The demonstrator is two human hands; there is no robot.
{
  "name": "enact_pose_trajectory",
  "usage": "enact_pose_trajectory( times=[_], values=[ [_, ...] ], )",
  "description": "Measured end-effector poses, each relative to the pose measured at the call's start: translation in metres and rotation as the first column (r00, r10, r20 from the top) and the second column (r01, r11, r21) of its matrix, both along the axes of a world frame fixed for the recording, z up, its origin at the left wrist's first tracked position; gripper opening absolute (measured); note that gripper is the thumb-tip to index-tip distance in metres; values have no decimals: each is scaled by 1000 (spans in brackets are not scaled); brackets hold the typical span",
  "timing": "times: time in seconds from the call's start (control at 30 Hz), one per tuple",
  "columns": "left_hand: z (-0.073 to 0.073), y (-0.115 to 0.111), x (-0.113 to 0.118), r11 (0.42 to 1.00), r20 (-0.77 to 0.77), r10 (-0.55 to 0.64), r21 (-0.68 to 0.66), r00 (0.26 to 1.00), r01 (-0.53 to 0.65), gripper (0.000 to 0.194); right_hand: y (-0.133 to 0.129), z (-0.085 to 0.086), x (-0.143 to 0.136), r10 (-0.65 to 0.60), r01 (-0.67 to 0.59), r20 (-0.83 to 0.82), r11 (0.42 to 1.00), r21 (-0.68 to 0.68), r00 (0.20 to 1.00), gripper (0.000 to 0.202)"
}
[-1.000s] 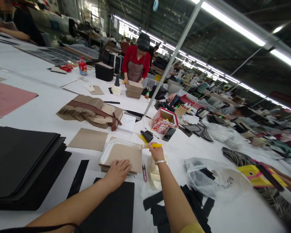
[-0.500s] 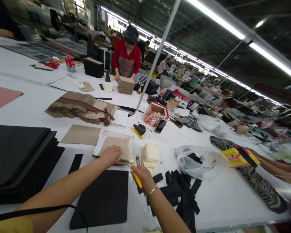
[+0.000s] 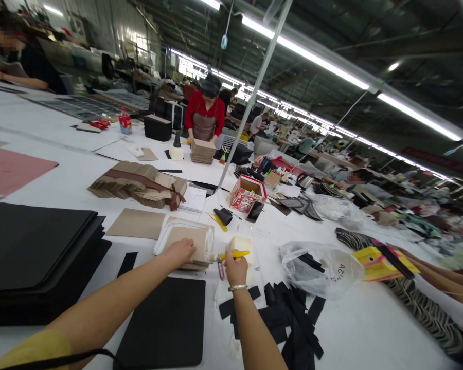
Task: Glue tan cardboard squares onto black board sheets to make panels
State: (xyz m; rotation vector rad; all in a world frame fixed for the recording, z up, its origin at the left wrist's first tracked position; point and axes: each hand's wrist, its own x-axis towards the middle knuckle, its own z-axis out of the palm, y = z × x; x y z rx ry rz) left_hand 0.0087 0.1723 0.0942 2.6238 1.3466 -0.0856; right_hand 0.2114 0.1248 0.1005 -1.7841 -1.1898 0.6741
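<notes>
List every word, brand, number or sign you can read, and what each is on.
"S" and "A", on the clear plastic bag; its other characters are distorted.
Handwriting on the notepad: too small to read.
Print on the red patterned box: too small.
Label on the red-capped bottle: too small.
Red banner at the back: too blurred.

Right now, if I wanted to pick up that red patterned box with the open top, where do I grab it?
I'd pinch the top edge of the box on its left side, reaching down from above and left. The open top leaves that edge free for fingers inside and thumb outside. A dark flat slab seems to lean at the near right corner, so avoid that side.
</notes>
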Motion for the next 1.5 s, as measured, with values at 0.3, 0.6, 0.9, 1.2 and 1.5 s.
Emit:
enact_pose_trajectory(
  times=[0.3,0.6,0.9,1.2,1.5],
  values=[
    [5,-12,-17,999,40,44,20,998,-45,21,-49,43,10,15,53,-263,967,250,965,40],
    [-3,-19,-33,990,13,93,103,996,-94,71,-69,-2,-20,145,-89,-259,972,217,955,32],
    [6,-50,-40,997,-55,29,71,998,-25,31,-59,13,-11,179,-126,-265,971,205,948,36],
    [12,-25,-36,999,-83,1,-52,997,-5,38,64,25,-50,149,-168,-326,985,-30,933,31],
    [36,-24,-58,992,22,79,100,997,-81,26,4,78,-13,233,-139,-260,932,335,937,44]
  ],
)
